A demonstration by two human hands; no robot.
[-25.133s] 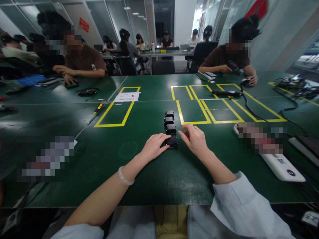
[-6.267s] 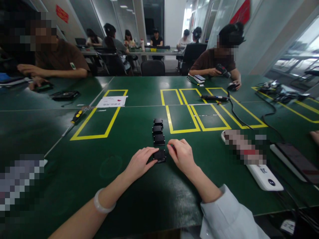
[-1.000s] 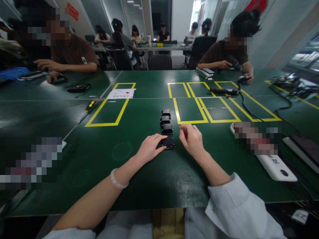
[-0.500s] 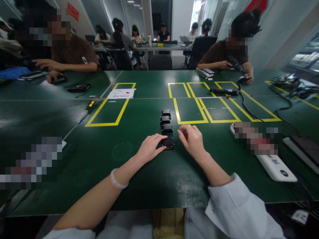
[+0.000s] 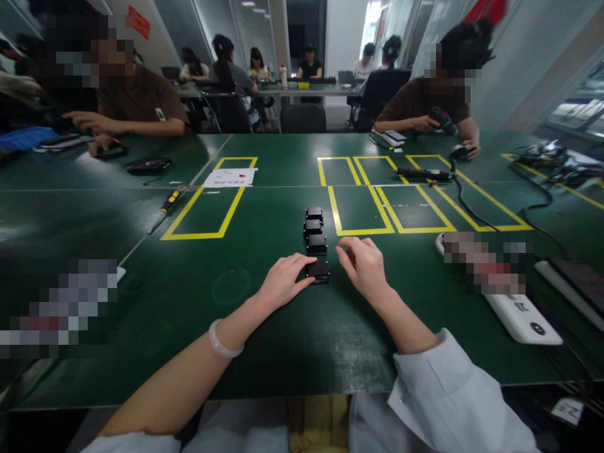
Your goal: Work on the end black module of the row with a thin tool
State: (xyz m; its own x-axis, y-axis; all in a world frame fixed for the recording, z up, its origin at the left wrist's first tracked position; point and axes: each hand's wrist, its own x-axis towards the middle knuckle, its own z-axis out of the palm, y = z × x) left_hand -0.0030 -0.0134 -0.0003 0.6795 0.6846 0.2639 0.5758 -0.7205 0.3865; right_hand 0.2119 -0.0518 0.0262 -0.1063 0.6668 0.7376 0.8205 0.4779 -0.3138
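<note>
The left hand [image 5: 287,277] has its thumb and forefinger parted around the left side of the nearest black block [image 5: 318,270], holding it on the green worktop [image 5: 268,358] about midway between the side edges, nearer the near edge than the far one. The right hand [image 5: 364,264] is just beside it, fingers curled with the thumb close to the forefinger; a thin dark piece shows between hand and block — too small to tell whether it is pinched. Three more black blocks [image 5: 315,243] stand in a line beyond the held one, towards the far edge.

Left of the blocks lie a yellow-and-black screwdriver [image 5: 170,201] and a white sheet [image 5: 230,178]. A white device [image 5: 523,318], partly pixelated, lies towards the near right corner. Farther back is a black wand-like tool [image 5: 422,173]. At the far edge sit two people in brown shirts — the one on the right holds a dark power tool [image 5: 442,119].
</note>
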